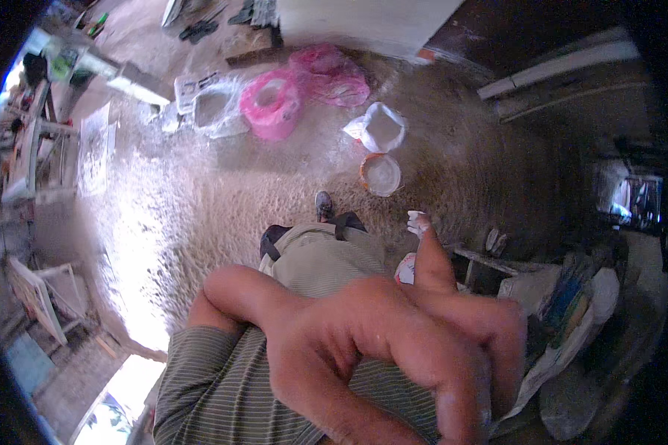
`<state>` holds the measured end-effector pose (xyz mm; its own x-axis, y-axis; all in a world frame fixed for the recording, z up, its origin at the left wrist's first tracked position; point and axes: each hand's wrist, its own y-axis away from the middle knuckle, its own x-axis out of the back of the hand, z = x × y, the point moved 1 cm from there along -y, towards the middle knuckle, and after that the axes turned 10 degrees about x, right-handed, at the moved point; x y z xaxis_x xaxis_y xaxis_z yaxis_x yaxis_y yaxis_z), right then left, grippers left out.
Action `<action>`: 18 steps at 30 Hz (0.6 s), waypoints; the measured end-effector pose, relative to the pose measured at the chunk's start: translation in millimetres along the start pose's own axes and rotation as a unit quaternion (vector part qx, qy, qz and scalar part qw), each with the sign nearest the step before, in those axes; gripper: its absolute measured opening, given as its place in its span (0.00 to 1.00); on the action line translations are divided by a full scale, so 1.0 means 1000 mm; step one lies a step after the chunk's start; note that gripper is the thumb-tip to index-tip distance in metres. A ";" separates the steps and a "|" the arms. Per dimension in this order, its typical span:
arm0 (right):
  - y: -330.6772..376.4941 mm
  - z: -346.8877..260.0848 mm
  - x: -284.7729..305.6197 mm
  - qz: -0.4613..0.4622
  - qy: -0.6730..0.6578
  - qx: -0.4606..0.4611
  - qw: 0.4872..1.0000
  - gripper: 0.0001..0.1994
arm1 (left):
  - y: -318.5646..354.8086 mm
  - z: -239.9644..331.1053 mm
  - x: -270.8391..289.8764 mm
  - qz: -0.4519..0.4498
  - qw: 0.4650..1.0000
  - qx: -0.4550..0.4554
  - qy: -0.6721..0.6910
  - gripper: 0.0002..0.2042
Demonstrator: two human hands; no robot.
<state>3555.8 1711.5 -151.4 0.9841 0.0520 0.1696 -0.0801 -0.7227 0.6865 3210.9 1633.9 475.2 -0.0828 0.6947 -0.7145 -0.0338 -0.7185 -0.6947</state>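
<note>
My left hand [393,334] looms large and close at the lower middle, its arm bending in from the left. Thumb and fingers curve toward the lower edge with a gap between them; the fingertips are out of sight, so what they touch is hidden. Farther down, my right hand [418,222] hangs over the floor with its fingers apart and holding nothing. White residue coats those fingers. Nearest to it stands an orange-rimmed bucket [364,178] with pale contents. Just beyond sits an open white sack [360,130] with greyish contents.
Pink plastic [330,78] and a pink-wrapped ring-shaped bundle [271,127] lie ahead on the rough floor [215,193], beside clear plastic sheeting [226,115]. A pale panel [364,26] stands at the back. Wooden frames [41,297] are at left; sacks and boards [571,311] crowd the right.
</note>
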 end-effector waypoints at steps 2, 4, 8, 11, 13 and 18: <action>-0.003 0.003 0.018 0.052 0.005 0.130 0.990 0.15 | 0.027 0.035 -0.032 0.026 0.998 0.000 0.054 0.10; -0.028 -0.043 0.094 0.292 0.347 0.102 0.885 0.20 | 0.071 0.118 -0.056 0.012 0.991 0.031 0.133 0.11; 0.037 -0.156 -0.074 0.234 0.390 0.400 0.796 0.22 | 0.093 0.174 -0.071 -0.020 0.981 0.023 -0.189 0.07; 0.085 -0.137 -0.155 0.078 0.511 0.406 0.753 0.21 | 0.122 0.208 -0.114 0.085 0.957 -0.045 -0.272 0.07; 0.090 -0.124 -0.201 -0.018 0.604 0.387 0.696 0.20 | 0.147 0.232 -0.147 0.105 0.937 -0.106 -0.316 0.08; 0.075 -0.107 -0.312 -0.160 0.738 0.398 0.521 0.19 | 0.226 0.297 -0.201 0.122 0.916 -0.193 -0.331 0.09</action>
<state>3226.2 1714.9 -76.5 -0.3140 0.3061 0.8987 0.7197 -0.5406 0.4356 2924.0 1321.6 486.5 -0.6305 0.2517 -0.7343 0.4102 -0.6951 -0.5905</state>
